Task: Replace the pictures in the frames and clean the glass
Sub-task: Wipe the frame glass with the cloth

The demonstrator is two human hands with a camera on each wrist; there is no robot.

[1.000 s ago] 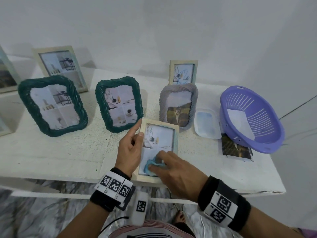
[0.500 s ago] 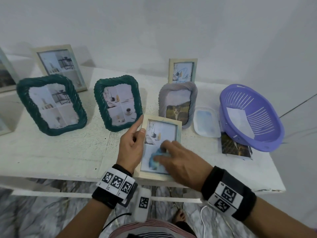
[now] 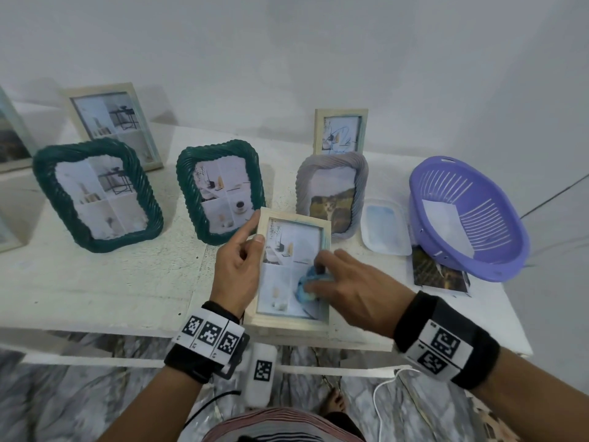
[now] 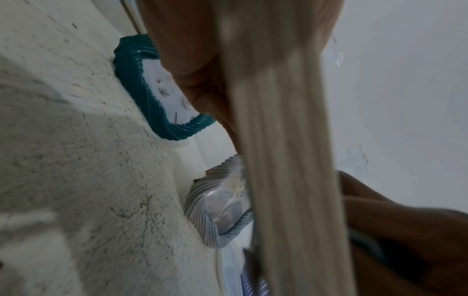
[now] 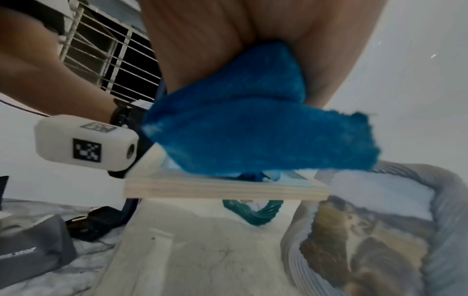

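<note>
Now, left hand (image 3: 237,269) gripping the wooden frame (image 3: 291,320) by its left edge above the table's (image 3: 95,282) front edge; right hand (image 3: 347,291) pinching a blue cloth (image 3: 306,283), pressed onto the glass, lower right.

Both forearms were bare, with no sleeves. The left hand (image 3: 236,269) came out of a broad black wristband (image 3: 204,346) whose upper face carried a white strip printed with three square black-and-white coded markers side by side. Beneath that wrist hung a rounded white camera housing (image 3: 260,374) bearing one more such marker, and in the right wrist view a small round hole showed on its end face. A thin black cable (image 3: 210,403) trailed down from it. The right hand (image 3: 353,295) wore a matching black band (image 3: 446,339) with a white patch of two coded markers, and a white cable (image 3: 382,397) looped below it. At the lower edge showed a striped garment (image 3: 280,425) in pale and dark bands, and a bare foot (image 3: 334,406).
</note>
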